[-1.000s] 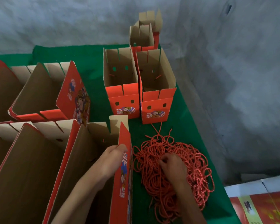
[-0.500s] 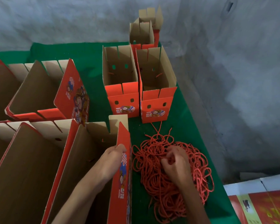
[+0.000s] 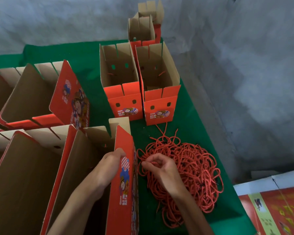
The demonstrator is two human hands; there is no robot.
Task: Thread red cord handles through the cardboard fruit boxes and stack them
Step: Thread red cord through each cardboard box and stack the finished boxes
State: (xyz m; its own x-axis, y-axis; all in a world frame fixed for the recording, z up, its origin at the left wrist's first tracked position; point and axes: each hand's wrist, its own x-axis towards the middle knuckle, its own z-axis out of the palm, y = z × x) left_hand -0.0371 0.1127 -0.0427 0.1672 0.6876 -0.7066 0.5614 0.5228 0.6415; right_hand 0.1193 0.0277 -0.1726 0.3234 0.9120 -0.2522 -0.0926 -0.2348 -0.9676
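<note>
Now cord between right hand fingertips

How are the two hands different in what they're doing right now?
The left hand grips the top edge of the red side panel of the nearest box, while the right hand pinches a strand from the cord pile. The left hand reaches over cardboard; the right hand sits over the pile on the green cloth. Both are bare, and each holds something.
</note>
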